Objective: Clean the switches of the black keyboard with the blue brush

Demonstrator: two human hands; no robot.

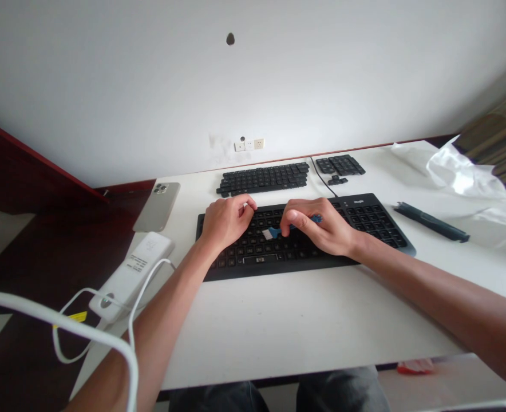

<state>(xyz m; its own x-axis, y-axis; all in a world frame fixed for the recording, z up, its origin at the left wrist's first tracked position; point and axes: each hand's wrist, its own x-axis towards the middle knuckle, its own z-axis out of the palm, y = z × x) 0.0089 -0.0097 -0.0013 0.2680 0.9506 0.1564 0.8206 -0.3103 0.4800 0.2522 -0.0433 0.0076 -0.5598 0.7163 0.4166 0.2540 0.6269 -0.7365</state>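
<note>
A black keyboard (pixel 259 259) lies on the white table with its keycaps off, so bare key sockets show across it. My left hand (pixel 227 220) rests on its far left part, fingers curled over the far edge. In my right hand (pixel 317 223) is a small blue brush (pixel 273 233) with pale bristles. Those bristles touch or hover just over the sockets near the keyboard's middle; I cannot tell which. Behind the keyboard, the removed keycaps (pixel 264 178) are laid out in rows, with number pad keycaps (pixel 341 165) and arrow keycaps (pixel 337 180) to the right.
At left, a phone (pixel 157 206) lies face down near a white power strip (pixel 133 277) with white cables (pixel 107 337). On the right are a long dark tool (pixel 431 221) and crumpled clear plastic (pixel 465 169). The keyboard's cord (pixel 323 178) runs back toward the wall.
</note>
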